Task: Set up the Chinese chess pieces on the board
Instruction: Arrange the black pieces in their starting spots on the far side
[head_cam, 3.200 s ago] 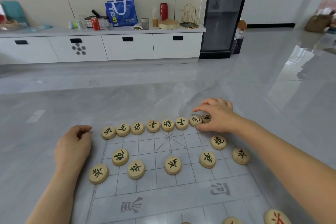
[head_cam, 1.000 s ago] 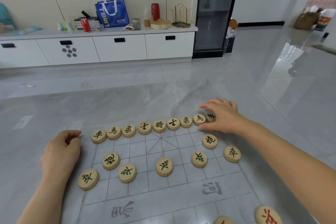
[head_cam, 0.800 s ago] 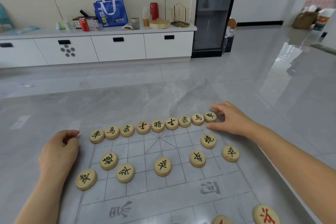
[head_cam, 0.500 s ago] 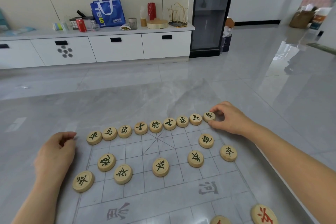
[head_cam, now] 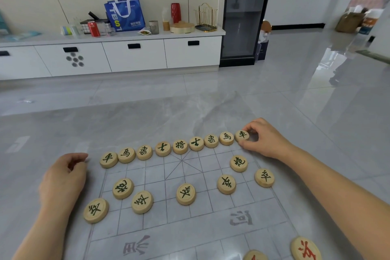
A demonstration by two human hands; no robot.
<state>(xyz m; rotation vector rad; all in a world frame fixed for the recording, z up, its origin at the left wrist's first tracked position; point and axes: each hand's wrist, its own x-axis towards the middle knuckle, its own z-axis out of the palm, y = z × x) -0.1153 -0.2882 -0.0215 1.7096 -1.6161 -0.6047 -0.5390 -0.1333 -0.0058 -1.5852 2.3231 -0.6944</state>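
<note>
right hand [head_cam: 266, 139]: thumb and index finger pinch the right-end chariot [head_cam: 242, 135] at the far right corner of the board [head_cam: 211, 215]. The piece lies flat, face up, just beside the right horse [head_cam: 226, 138] on its left. Can't tell if the 2 touch.

left hand [head_cam: 63, 177]: rests at the board's left edge, fingers loosely curled, nothing visible in it. It is near the left-end chariot [head_cam: 108, 159] and not touching it.

far row: 9 green-lettered pieces in a slightly bowed line, left end nearer than right. The general [head_cam: 180, 146] is in the middle, with an advisor, an elephant, a horse and a chariot out to each side. Neighbours sit close together.

next row nearer: 2 cannons, the left cannon [head_cam: 123, 188] and the right cannon [head_cam: 238, 163], well apart.

soldier row: 5 pieces. The leftmost soldier [head_cam: 96, 210] is on the board's left edge line and the rightmost soldier [head_cam: 264, 177] is on the right edge. The other 3 are spread between, and the spacing looks uneven.

near right corner: 2 red-lettered pieces, both cut off by the frame. One is at [head_cam: 306, 249].

The board is a thin grey printed sheet, flat on the grey tile floor [head_cam: 316, 101].

far side: a white drawer cabinet [head_cam: 135, 55] against the wall carries a blue bag [head_cam: 125, 15] and a red can [head_cam: 94, 29]. A tall black glass-front cabinet [head_cam: 244, 12] stands to its right.
</note>
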